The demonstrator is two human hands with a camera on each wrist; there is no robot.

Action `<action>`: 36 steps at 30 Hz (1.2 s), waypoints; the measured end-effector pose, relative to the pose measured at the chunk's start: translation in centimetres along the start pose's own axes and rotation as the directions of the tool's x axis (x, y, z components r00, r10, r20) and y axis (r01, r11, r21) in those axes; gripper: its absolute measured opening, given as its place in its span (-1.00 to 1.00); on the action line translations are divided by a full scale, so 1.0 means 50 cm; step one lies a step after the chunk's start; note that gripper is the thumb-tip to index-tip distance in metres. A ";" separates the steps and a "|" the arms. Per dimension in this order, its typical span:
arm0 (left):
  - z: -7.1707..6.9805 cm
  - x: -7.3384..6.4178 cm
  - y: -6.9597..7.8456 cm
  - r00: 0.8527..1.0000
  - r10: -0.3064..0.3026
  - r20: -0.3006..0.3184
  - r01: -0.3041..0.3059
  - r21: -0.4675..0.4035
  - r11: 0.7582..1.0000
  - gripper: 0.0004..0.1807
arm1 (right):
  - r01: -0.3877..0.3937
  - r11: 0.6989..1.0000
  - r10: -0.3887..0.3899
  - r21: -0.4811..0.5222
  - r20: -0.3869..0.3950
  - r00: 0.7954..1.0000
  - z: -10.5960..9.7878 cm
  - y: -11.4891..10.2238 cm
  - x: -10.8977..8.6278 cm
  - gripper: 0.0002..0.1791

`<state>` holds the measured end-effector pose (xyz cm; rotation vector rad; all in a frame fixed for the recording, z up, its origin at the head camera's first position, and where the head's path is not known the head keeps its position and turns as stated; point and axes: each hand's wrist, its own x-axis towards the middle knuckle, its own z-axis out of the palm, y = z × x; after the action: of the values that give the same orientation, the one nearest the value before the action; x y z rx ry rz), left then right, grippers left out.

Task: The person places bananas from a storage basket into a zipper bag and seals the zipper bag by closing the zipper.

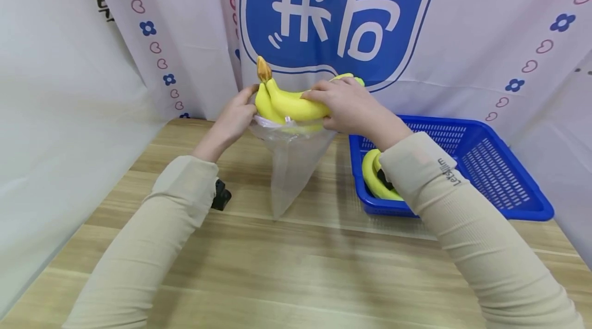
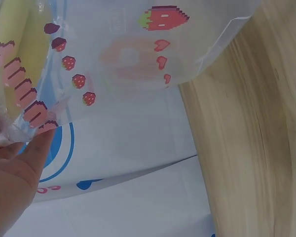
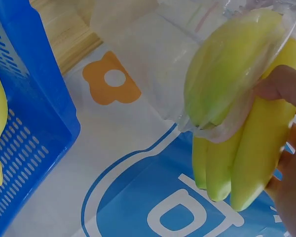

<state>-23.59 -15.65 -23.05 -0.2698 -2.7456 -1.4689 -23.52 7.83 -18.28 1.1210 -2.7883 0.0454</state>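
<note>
"Where is the banana bunch (image 1: 296, 105); who has it?"

"Up above the wooden tabletop (image 1: 296, 282), at the mouth of a translucent plastic bag (image 1: 293, 164); the right hand (image 1: 349, 108) grips it with curled fingers; its brown stem end points up, just beside the left hand (image 1: 233, 121)."

"Inside the bag, then?"

"Only partly; the right wrist view shows film over part of it, while green-tinged tips stick out past the bag's edge."

"And the left hand?"

"It pinches the bag's rim; plastic hides some fingertips, so I cannot tell how each one lies; below, the bag tapers to a hanging corner; the left wrist view shows strawberries and hearts printed on it."

"What's on the right?"

"A blue perforated basket (image 1: 527, 193) on the tabletop; a second banana bunch (image 1: 373, 177) lies in its near left corner, partly hidden by the right sleeve (image 1: 467, 216); behind hangs a white curtain (image 1: 199, 20) bearing a large blue emblem (image 1: 339, 61)."
</note>
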 end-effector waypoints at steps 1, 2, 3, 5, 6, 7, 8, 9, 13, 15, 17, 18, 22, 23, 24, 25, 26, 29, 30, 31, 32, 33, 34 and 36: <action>0.000 0.000 0.000 1.000 0.004 0.000 -0.004 0.001 1.000 -0.23 | 0.000 1.000 0.000 -0.006 0.002 1.000 0.000 0.000 0.000 -0.45; 0.000 0.000 0.000 1.000 0.007 0.001 -0.007 0.001 1.000 -0.23 | 0.000 1.000 0.000 -0.010 0.001 1.000 0.001 0.000 0.000 -0.46; 0.000 -0.001 -0.001 1.000 0.006 0.000 -0.006 0.002 1.000 -0.24 | -0.003 1.000 0.003 -0.011 0.000 1.000 0.002 0.000 0.000 -0.46; 0.000 -0.002 -0.002 1.000 0.006 -0.001 -0.006 -0.006 1.000 -0.25 | -0.026 1.000 0.026 -0.009 -0.004 1.000 0.005 0.001 0.001 -0.45; 0.000 -0.002 -0.003 1.000 0.007 -0.001 -0.007 -0.010 1.000 -0.25 | -0.045 0.999 0.045 -0.004 -0.010 0.999 0.007 0.003 0.001 -0.44; 0.000 -0.002 -0.004 1.000 0.006 -0.002 -0.006 -0.012 1.000 -0.25 | -0.068 0.998 0.068 -0.001 -0.016 0.998 0.009 0.005 0.001 -0.41; 0.000 -0.003 -0.005 1.000 0.004 -0.001 -0.004 -0.015 1.000 -0.25 | -0.096 0.995 0.096 0.009 -0.023 0.995 0.010 0.008 0.000 -0.37; 0.000 -0.003 -0.006 1.000 0.003 -0.001 -0.003 -0.016 1.000 -0.25 | -0.126 0.992 0.127 0.025 -0.035 0.991 0.013 0.012 0.000 -0.31; -0.001 -0.004 -0.009 1.000 -0.001 0.004 0.001 -0.026 1.000 -0.24 | -0.287 0.932 0.298 0.222 -0.019 0.954 0.019 0.030 -0.003 0.05; -0.001 -0.004 -0.010 1.000 -0.001 0.004 0.001 -0.027 1.000 -0.24 | -0.370 0.851 0.383 0.374 0.041 0.923 0.023 0.041 -0.007 0.20; -0.001 -0.004 -0.011 1.000 0.000 0.003 0.000 -0.024 1.000 -0.24 | -0.447 0.739 0.444 0.504 0.135 0.886 0.025 0.050 -0.011 0.27; -0.001 -0.004 -0.011 1.000 0.002 0.003 -0.002 -0.023 1.000 -0.24 | -0.472 0.692 0.457 0.545 0.175 0.872 0.027 0.054 -0.013 0.28; 0.000 -0.003 -0.011 1.000 0.008 0.007 -0.008 -0.016 1.000 -0.25 | -0.524 0.572 0.480 0.631 0.260 0.838 0.032 0.065 -0.018 0.20; 0.001 -0.002 -0.011 1.000 0.008 0.007 -0.008 -0.018 1.000 -0.25 | -0.527 0.553 0.484 0.645 0.267 0.833 0.033 0.066 -0.018 0.17; 0.001 -0.003 -0.010 1.000 0.007 0.005 -0.007 -0.020 1.000 -0.26 | -0.525 0.532 0.487 0.664 0.267 0.832 0.033 0.066 -0.018 0.14; 0.000 -0.003 -0.010 1.000 0.005 0.004 -0.005 -0.020 1.000 -0.26 | -0.523 0.512 0.491 0.681 0.267 0.829 0.033 0.066 -0.019 0.11; 0.000 -0.004 -0.010 1.000 0.002 0.000 -0.002 -0.019 1.000 -0.27 | -0.520 0.493 0.496 0.697 0.266 0.826 0.033 0.066 -0.019 0.09; -0.002 -0.007 -0.009 1.000 -0.012 -0.009 0.012 -0.008 1.000 -0.29 | -0.495 0.439 0.507 0.750 0.248 0.825 0.029 0.062 -0.017 0.05; -0.003 -0.008 -0.009 1.000 -0.016 -0.015 0.016 0.000 1.000 -0.29 | -0.486 0.425 0.512 0.764 0.240 0.825 0.028 0.061 -0.017 0.05; -0.005 -0.009 -0.009 1.000 -0.020 -0.022 0.020 0.014 1.000 -0.29 | -0.478 0.413 0.517 0.775 0.233 0.823 0.026 0.059 -0.016 0.05; -0.006 -0.010 -0.009 0.999 -0.026 -0.028 0.027 0.025 0.999 -0.29 | -0.468 0.398 0.520 0.789 0.226 0.824 0.025 0.057 -0.015 0.04; -0.007 -0.010 -0.009 0.999 -0.031 -0.035 0.032 0.038 0.999 -0.30 | -0.457 0.383 0.522 0.803 0.220 0.824 0.023 0.055 -0.014 0.04; -0.008 -0.010 -0.008 0.998 -0.034 -0.043 0.037 0.050 0.998 -0.30 | -0.447 0.369 0.523 0.815 0.215 0.825 0.022 0.053 -0.013 0.03; -0.010 -0.011 -0.007 0.998 -0.039 -0.056 0.042 0.069 0.997 -0.30 | -0.431 0.343 0.529 0.835 0.208 0.823 0.020 0.049 -0.011 0.01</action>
<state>-23.15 -16.31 -23.10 -0.1711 -2.7683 -1.3637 -24.93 9.88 -19.31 0.2182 -2.8451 1.6853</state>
